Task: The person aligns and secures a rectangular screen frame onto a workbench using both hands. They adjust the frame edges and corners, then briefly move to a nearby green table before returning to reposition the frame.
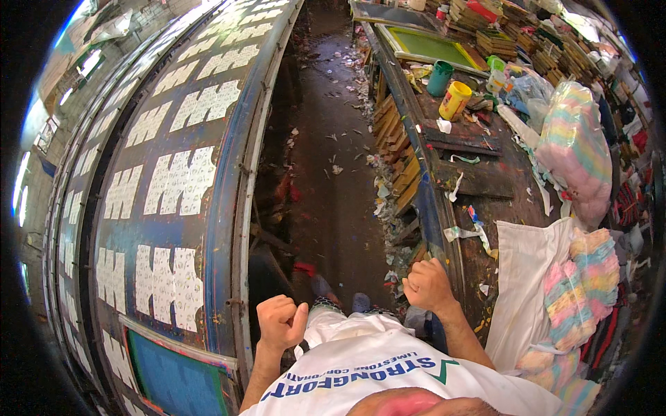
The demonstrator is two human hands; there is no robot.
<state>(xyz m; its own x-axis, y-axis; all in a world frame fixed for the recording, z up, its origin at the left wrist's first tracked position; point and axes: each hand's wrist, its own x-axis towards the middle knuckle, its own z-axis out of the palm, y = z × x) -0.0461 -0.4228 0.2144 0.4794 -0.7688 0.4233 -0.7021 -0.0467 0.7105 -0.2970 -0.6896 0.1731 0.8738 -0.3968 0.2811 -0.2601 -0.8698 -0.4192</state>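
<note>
My left hand [282, 322] is curled into a fist, thumb along its side, close to the right edge of the long printing table [229, 208]. My right hand [427, 284] is likewise closed, held up beside the near left edge of the wooden bench [451, 173]. Nothing shows in either fist, and neither appears to touch a table. Rows of white patterned fabric pieces [168, 288] lie flat on the printing table. Nearest my left hand on that table is a screen frame [182, 371] with blue-green mesh. White cloth [524, 277] lies on the bench to the right of my right hand.
A narrow aisle [329, 152] littered with scraps runs ahead between the tables. On the bench stand a green container [439, 78], a yellow tub [454, 101] and a screen frame [430, 47]. Plastic-wrapped pastel fluffy fabric [576, 152] and stacked wooden pieces [496, 43] crowd the right.
</note>
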